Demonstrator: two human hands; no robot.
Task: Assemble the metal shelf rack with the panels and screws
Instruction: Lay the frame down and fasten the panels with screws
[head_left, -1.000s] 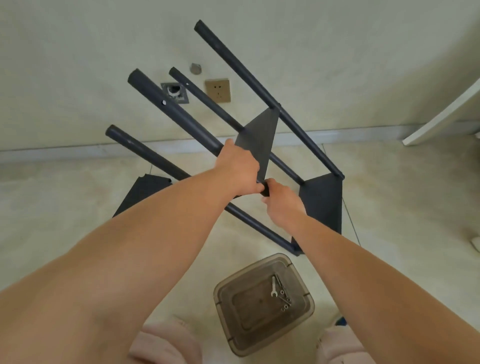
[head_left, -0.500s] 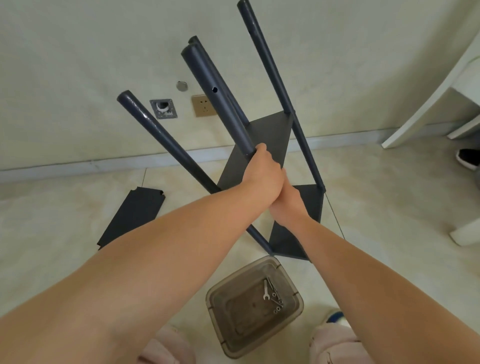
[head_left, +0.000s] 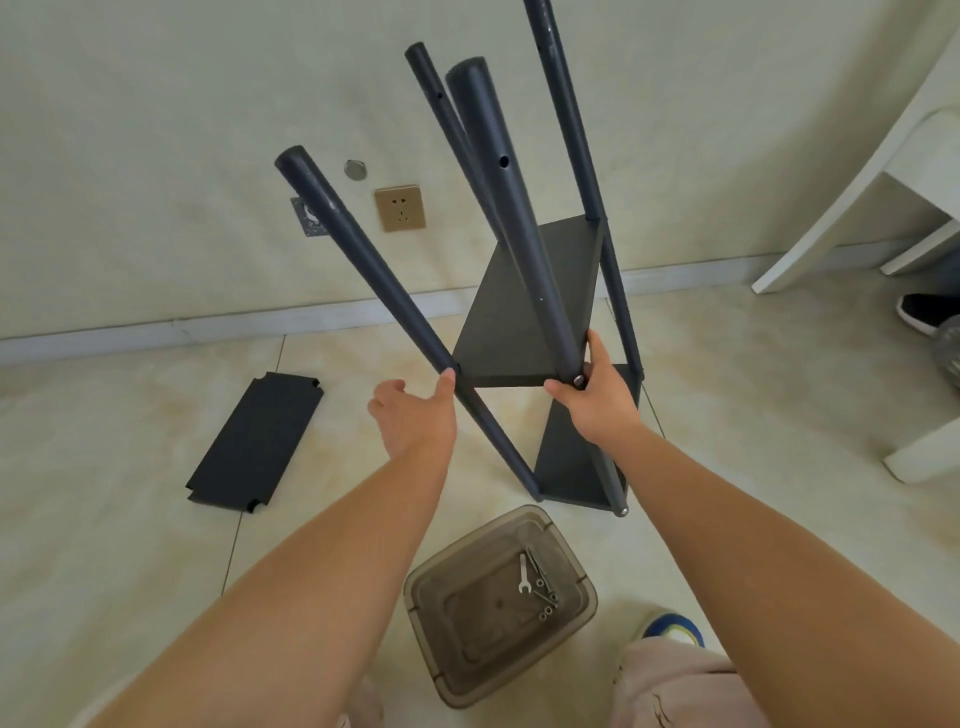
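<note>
The tiled floor (head_left: 753, 395) carries everything, meeting a pale wall (head_left: 156, 130) along a grey skirting. Standing on it near the wall is the shelf rack (head_left: 524, 306), dark matt blue-grey metal, partly built: four round posts rise and splay toward the camera, their capped tops open-ended and bare of any shelf. Small screw holes show in the two middle posts. Two flat rectangular panels are already fixed between the posts, one at about mid height, one low near the floor, each held at its corners. A screw head shows at the near right corner of the upper panel, and another at the foot of the near right post.

A white piece of furniture (head_left: 883, 171) stands at the right edge by the wall.

A loose panel (head_left: 254, 441), the same dark metal with notched corners, lies flat on the floor well to the left of the rack.

A translucent brown plastic bin (head_left: 457, 644) sits on the floor just in front of the rack, between the person's knees, holding a small spanner (head_left: 523, 574) and several screws (head_left: 546, 603).

The right hand (head_left: 597, 405) grips the near right post at the upper panel's corner, fingers curled round it. The left hand (head_left: 415, 415) is released, fingers relaxed, its thumb touching the near left post.

A gold wall socket (head_left: 400, 208) is set low in the wall.
</note>
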